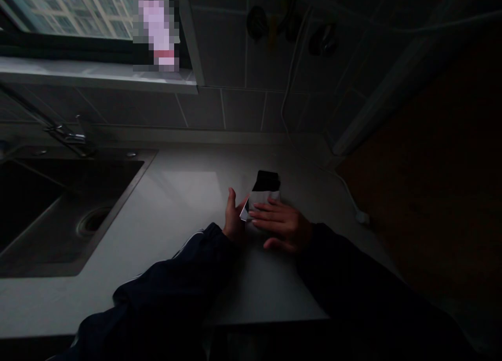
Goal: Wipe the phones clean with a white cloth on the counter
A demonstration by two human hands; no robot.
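My left hand [234, 217] holds a dark smartphone [268, 181] from below and the left side, with its thumb sticking up apart from it. The phone's black upper end shows, and a bright edge catches light at its lower left corner. A thin whitish cloth or tissue [263, 196] lies over the middle of the phone; which of the two I cannot tell. My right hand [284, 222] rests flat on this sheet, fingers stretched out and thumb apart. The left fingers under the phone are hidden, and the light is dim.
The phone is above a white countertop [188, 209]. A steel sink [113, 204] with a faucet [68, 135] is on the left. Behind are a tiled wall [239, 107] and a window sill [98, 76]. A white cable [288, 94] runs down to a plug [361, 216] at the right.
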